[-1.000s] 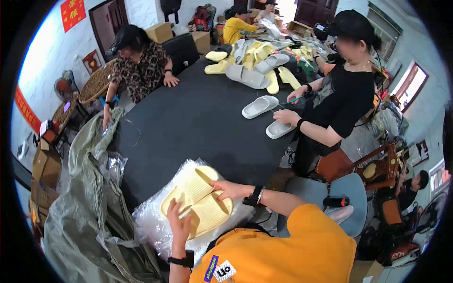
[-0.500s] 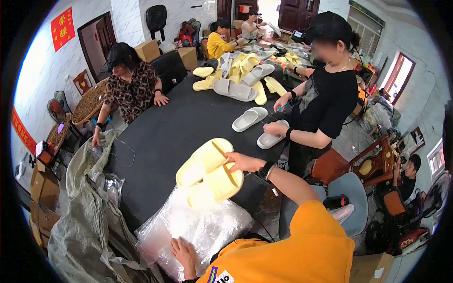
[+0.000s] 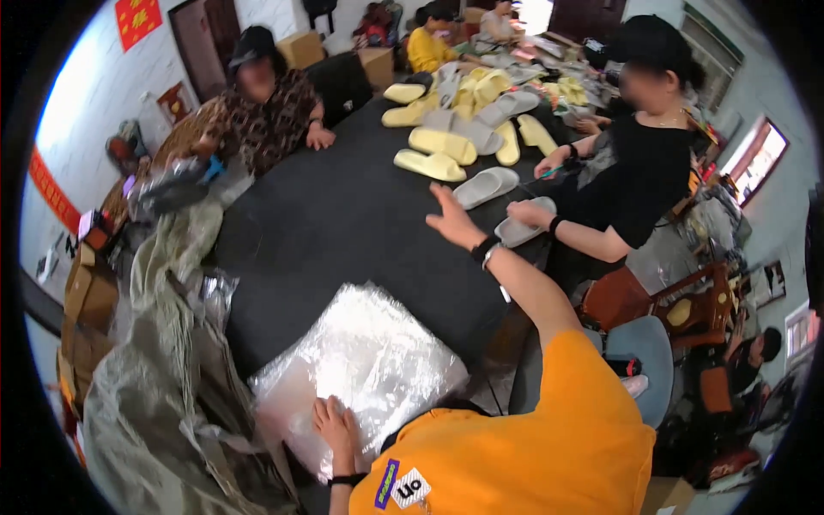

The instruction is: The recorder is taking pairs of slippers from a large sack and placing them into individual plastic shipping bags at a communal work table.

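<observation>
A worker (image 3: 515, 446) in orange rests the left hand (image 3: 336, 427) on clear plastic (image 3: 369, 352) at the near edge of a black bench (image 3: 292, 232) while the right hand (image 3: 456, 221), well apart, hangs outspread and empty near two yellow slippers (image 3: 428, 164) lying farther back.

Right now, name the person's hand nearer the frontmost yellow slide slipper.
Right. The right hand is just this side of the yellow slide slipper, contact unclear; the left hand is far back on the clear plastic sheeting.

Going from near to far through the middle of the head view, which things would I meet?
Stack of clear plastic packaging → right hand → nearest pale-yellow slide slipper → person in yellow top.
</observation>
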### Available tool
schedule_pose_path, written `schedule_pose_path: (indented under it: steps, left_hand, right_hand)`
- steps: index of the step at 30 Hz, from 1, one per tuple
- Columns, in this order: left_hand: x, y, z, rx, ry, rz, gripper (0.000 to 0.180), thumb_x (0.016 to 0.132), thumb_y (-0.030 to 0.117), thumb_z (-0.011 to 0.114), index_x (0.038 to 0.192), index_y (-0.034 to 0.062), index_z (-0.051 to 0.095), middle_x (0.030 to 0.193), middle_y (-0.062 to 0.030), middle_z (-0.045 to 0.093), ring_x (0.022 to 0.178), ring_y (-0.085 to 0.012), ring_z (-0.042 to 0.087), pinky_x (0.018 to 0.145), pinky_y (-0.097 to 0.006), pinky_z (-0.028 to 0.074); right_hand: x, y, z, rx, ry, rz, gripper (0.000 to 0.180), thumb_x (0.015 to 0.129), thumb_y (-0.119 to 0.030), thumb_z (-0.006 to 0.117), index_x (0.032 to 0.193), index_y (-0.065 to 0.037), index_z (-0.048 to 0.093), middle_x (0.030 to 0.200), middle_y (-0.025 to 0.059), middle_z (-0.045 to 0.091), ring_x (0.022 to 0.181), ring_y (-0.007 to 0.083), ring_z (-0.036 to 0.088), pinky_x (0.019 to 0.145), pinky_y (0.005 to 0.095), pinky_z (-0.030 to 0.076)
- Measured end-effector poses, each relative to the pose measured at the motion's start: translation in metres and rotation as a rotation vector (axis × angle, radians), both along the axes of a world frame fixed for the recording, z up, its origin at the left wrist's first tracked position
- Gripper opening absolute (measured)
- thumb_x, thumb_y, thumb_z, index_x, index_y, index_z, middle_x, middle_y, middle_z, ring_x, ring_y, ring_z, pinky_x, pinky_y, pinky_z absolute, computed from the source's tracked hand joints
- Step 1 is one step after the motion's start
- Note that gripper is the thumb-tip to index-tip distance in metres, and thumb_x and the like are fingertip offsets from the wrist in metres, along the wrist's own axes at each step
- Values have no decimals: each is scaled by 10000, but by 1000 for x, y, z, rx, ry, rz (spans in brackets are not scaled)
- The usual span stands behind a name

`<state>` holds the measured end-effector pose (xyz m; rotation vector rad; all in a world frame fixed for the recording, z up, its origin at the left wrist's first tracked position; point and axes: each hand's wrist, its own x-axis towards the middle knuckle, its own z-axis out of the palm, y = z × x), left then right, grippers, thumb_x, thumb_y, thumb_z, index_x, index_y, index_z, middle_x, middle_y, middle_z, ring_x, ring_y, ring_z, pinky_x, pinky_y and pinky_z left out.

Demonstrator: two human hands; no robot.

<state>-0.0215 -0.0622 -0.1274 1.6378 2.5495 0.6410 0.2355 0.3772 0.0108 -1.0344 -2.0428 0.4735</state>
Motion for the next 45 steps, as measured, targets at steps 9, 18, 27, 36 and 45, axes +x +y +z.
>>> schedule_pose_path:
  steps: [9,18,27,36,45]
  left_hand:
    - [-6,13,20,-69,83,-26,484,750,230,606,1203,125,469,1282,-162,382,1201,-333,322,947,-496,266]
    - [-18,-46,25,-41,110,455,562,788,302,587,1285,148,372,1339,-168,322,1219,-360,293,953,-509,249]
    - [-28,-58,34,345,-456,602,610,832,339,519,1333,99,268,1344,-205,299,1225,-387,271,982,-505,211]
    - [-21,-83,67,177,-99,603,349,832,259,532,1116,55,525,1149,-136,500,1050,-309,460,892,-434,340]
    - [12,-108,73,465,-660,821,385,802,148,588,1156,37,486,974,-95,545,807,-173,530,730,-294,436]
  right_hand:
    - [-85,-209,-72,63,-691,446,540,817,-465,490,1298,-235,405,1393,109,274,1310,334,151,962,672,64]
    - [-106,-191,-94,-85,-637,339,677,731,-432,609,1315,-193,362,1401,150,221,1309,297,164,966,606,128]
    - [-139,-154,-63,124,-703,381,479,671,-415,666,1062,-155,573,1384,134,260,1298,301,165,969,626,79]
    - [-199,-151,-64,176,-752,758,482,731,-402,632,1156,-207,516,1384,112,288,1296,308,218,1006,596,110]
    - [-217,-150,-80,38,-961,775,707,714,-540,587,1315,-244,362,1394,123,279,1306,295,209,1016,597,65]
